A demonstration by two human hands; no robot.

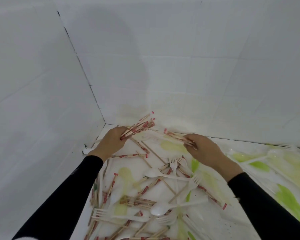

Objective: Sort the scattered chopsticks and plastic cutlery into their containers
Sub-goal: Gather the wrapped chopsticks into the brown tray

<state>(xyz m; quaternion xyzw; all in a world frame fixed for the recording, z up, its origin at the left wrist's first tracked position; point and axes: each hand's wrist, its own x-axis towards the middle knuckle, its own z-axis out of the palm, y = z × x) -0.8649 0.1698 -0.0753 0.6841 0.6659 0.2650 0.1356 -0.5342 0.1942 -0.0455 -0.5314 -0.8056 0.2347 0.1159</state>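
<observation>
My left hand (111, 142) grips a bundle of wrapped chopsticks (139, 126) with red-printed sleeves, lifted and fanning up to the right near the wall corner. My right hand (203, 149) pinches a smaller bunch of chopsticks (176, 135) that points left toward the other bundle. Below both hands, several loose chopsticks (142, 202) lie scattered with white plastic forks (173, 166) and white plastic spoons (157, 209) on the table. No containers are in view.
A white cloth with green and yellow leaf print (260, 174) covers the table. White tiled walls (41, 101) meet in a corner just behind my hands, and the left wall runs close along the table's left edge.
</observation>
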